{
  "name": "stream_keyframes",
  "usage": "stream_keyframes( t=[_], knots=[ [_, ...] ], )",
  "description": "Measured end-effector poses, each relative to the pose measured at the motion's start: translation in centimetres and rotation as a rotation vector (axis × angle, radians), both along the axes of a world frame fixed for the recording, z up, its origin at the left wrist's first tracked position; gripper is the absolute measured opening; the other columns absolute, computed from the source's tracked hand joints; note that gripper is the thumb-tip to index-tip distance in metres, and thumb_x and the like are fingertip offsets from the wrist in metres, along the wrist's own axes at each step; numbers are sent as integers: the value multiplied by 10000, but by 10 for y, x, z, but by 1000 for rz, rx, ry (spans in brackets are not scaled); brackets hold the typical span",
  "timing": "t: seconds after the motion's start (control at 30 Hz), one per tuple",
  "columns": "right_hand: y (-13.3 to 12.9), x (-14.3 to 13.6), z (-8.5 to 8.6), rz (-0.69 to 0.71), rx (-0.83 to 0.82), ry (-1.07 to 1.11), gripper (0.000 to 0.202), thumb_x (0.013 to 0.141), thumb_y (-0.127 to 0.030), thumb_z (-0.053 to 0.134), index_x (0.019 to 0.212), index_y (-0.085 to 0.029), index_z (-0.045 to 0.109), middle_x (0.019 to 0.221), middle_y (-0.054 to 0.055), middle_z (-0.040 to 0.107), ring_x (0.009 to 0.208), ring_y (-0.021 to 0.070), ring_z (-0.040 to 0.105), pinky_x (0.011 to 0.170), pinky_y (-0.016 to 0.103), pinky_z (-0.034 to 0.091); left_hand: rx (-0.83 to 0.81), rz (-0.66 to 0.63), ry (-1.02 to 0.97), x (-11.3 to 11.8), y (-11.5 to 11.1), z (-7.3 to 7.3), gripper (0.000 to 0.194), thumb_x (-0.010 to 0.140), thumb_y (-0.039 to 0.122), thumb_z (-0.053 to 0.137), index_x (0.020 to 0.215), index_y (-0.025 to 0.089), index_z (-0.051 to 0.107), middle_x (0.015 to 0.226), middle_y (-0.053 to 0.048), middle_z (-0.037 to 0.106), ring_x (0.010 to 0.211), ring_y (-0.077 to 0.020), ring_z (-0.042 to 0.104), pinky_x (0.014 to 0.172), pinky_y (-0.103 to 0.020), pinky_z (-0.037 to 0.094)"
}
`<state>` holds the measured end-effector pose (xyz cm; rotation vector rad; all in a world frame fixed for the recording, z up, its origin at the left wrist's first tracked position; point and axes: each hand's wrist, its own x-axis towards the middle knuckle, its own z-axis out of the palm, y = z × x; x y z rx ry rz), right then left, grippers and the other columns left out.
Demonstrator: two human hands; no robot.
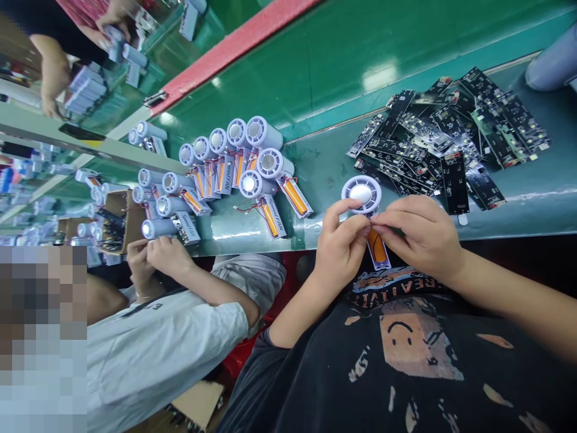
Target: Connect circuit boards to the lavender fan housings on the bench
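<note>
A lavender fan unit point(362, 193) with a round slotted head and an orange battery in its open handle lies at the table's front edge, in front of my chest. My left hand point(343, 240) is closed around its neck, with the index finger on the round head and the thumb near the handle's top. From the other side my right hand point(417, 234) meets it, thumb and index finger pinched at the top of the handle. Whatever is between those right fingertips is too small to make out.
Behind my right hand lies a pile of black circuit boards point(424, 144). Several similar fan units point(270, 162) stand left of centre. A co-worker's hands point(166, 255) work at the left, beside a cardboard box point(130, 222). A red rail point(234, 51) runs behind.
</note>
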<state>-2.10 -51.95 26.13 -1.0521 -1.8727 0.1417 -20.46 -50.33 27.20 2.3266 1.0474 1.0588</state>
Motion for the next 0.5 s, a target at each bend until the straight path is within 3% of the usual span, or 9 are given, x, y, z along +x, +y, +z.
stream_keyframes(
  t=[0.13,0.23,0.3,0.4,0.5],
  knots=[
    [1,-1,0,-18,19,-6,68,982,-190,600,947,-219,651,845,19,726,786,181,673,674,346,477,-81,43,-145,4,-4,-7,118,1026,279,544,1141,265,570,1210,-52,559,1118,-179,604,884,-318,580],
    [3,-2,1,-40,14,-26,112,981,-202,587,877,-213,626,785,23,696,748,185,653,654,352,467,-340,43,-373,5,-8,-13,206,1023,345,557,1216,298,504,1148,-24,531,786,-91,634,632,-214,563],
    [3,-2,3,-47,15,-46,130,978,-199,582,854,-211,618,770,25,689,736,186,647,649,357,458,-515,12,-474,5,-11,-14,172,1022,359,560,1170,287,513,1137,-7,512,619,-30,588,552,-185,545],
    [5,-2,6,-53,16,-79,147,975,-201,581,833,-211,619,766,25,691,734,187,647,649,362,442,-617,-8,-520,3,-12,-11,164,1003,370,595,1120,263,551,1130,-4,528,591,-21,594,568,-196,585],
    [5,-2,10,-50,14,-110,162,979,-212,576,826,-217,627,766,18,697,732,182,645,659,361,432,-594,12,-486,1,-12,-10,182,993,366,615,1134,255,587,1148,-20,569,645,-43,619,585,-192,598]
  ],
)
